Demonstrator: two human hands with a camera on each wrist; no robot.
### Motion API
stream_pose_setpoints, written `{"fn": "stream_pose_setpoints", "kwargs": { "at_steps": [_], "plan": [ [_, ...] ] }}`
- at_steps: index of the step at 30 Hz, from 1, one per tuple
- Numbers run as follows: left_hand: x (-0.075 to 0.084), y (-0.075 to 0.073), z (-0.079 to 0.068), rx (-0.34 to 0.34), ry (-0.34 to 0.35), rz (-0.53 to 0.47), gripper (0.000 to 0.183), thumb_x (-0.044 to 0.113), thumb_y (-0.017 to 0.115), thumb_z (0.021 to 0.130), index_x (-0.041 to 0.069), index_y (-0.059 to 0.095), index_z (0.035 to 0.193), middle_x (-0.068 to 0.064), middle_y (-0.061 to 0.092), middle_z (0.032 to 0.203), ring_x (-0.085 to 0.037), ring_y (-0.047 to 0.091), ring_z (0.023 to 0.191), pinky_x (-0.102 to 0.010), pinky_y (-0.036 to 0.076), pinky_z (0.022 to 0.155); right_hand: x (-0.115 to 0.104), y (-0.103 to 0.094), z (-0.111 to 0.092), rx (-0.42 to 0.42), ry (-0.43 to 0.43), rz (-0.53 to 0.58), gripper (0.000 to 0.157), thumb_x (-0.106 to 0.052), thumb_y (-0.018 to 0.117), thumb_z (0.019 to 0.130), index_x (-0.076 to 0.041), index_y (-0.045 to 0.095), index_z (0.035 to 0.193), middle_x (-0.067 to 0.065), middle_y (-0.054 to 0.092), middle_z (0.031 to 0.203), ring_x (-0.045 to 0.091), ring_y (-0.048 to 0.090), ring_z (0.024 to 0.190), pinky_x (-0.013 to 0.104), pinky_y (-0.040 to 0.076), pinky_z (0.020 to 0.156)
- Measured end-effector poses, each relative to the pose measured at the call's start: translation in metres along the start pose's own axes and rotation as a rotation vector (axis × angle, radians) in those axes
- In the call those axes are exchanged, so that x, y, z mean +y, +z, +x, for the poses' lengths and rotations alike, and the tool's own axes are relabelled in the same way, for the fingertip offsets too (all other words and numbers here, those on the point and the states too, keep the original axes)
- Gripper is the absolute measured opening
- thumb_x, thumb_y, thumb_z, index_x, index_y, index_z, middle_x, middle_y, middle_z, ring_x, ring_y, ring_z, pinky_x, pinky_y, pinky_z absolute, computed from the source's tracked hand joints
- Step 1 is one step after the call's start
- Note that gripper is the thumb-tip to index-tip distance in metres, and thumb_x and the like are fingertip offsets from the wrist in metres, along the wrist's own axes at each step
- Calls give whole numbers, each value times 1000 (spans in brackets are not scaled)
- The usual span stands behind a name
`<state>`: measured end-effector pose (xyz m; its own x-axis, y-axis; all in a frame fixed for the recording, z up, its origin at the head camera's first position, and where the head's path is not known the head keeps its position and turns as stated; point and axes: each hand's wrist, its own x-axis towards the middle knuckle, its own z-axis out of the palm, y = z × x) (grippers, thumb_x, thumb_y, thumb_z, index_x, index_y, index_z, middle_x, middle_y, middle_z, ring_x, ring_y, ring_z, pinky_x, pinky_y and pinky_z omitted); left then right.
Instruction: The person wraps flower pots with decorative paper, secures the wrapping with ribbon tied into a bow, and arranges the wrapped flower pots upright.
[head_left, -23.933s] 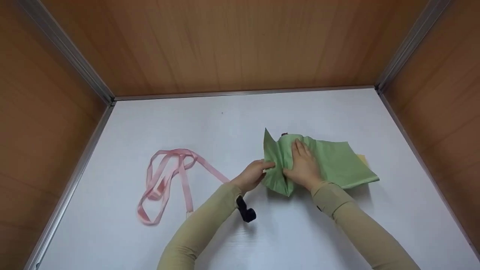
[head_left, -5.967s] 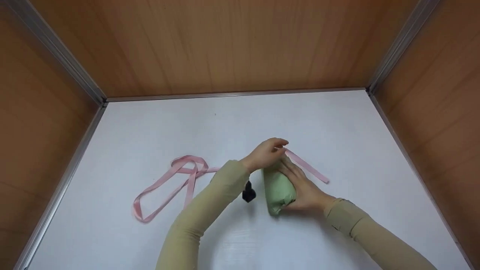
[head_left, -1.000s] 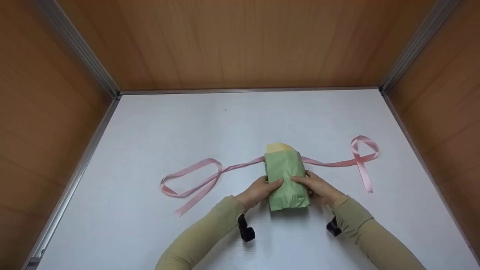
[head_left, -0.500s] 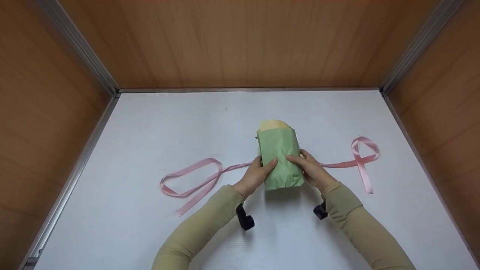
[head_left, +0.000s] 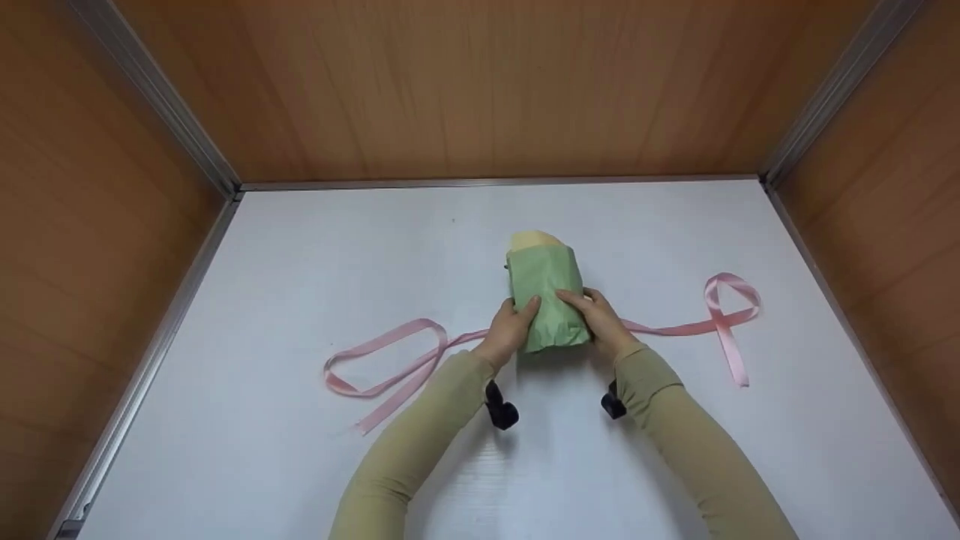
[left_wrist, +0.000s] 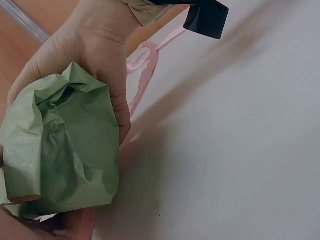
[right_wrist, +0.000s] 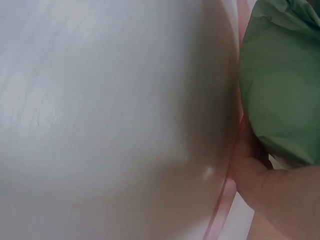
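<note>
While the green parcel (head_left: 545,276) is held over the worktop (head_left: 352,255), its sides are clasped by the left hand (head_left: 511,330) and right hand (head_left: 602,321), thumbs uppermost; probably light and easily creased, it should be supported gently there.

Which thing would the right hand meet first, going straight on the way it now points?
The green package that the right hand holds. Beyond it, the wooden back panel probably comes next, though clearance above the white tabletop is unclear.
</note>
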<state>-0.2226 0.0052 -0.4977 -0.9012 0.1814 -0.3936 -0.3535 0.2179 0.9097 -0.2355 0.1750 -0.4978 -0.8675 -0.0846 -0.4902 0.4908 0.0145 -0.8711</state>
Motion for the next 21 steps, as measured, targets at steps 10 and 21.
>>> {"fn": "stream_pose_setpoints", "kwargs": {
  "at_steps": [10,21],
  "plan": [
    [-3,1,5,26,-16,43,71,51,42,97,-1,29,144,-15,45,139,-25,45,127,-40,37,106,6,-1,7,24,9,-6,88,-46,61,88,-4,14,150,17,29,148,27,35,132,39,31,110],
    [-4,-9,14,44,45,206,72,51,45,96,-7,40,137,-21,53,132,-29,53,120,-39,43,100,1,-6,8,17,30,-148,93,-57,61,84,-3,19,148,17,34,145,28,39,129,41,34,108]
  ]
}}
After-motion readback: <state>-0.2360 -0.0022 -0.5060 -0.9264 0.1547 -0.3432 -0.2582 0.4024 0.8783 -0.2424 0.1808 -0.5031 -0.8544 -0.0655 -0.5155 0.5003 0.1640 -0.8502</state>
